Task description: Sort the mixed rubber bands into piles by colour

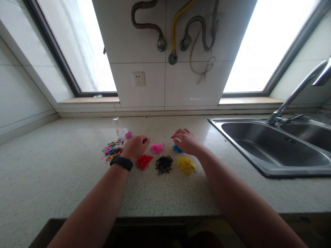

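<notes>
Desk (64, 193), speckled and pale, crosses the frame; sink (271, 148) at right, windows (77, 44) upper left and right. Coloured bands (163, 164) lie piled mid-frame. Whether the curled left hand (137, 146) pinches, I cannot tell; the right hand (186, 140) has its grip loosely spread.

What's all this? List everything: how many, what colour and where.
Mixed pile: one, multicoloured, beside left hand
Container: one, clear, behind mixed pile
Small piece: one, pink, beside container
Red pile: one, red, front left
Black pile: one, black, front middle
Yellow pile: one, yellow, front right
Pink pile: one, pink, back row
Blue pile: one, blue, back row
Counter: one, speckled, beneath piles
Sink: one, silver, right
Faucet: one, silver, sink's back
Socket: one, white, wall
Hoses: three, two grey, one yellow, wall
Cord: one, pale, wall
Windows: two, white, both sides
Wristband: one, black, left wrist
Left hand: one, bare, near red pile
Right hand: one, bare, at blue pile
</notes>
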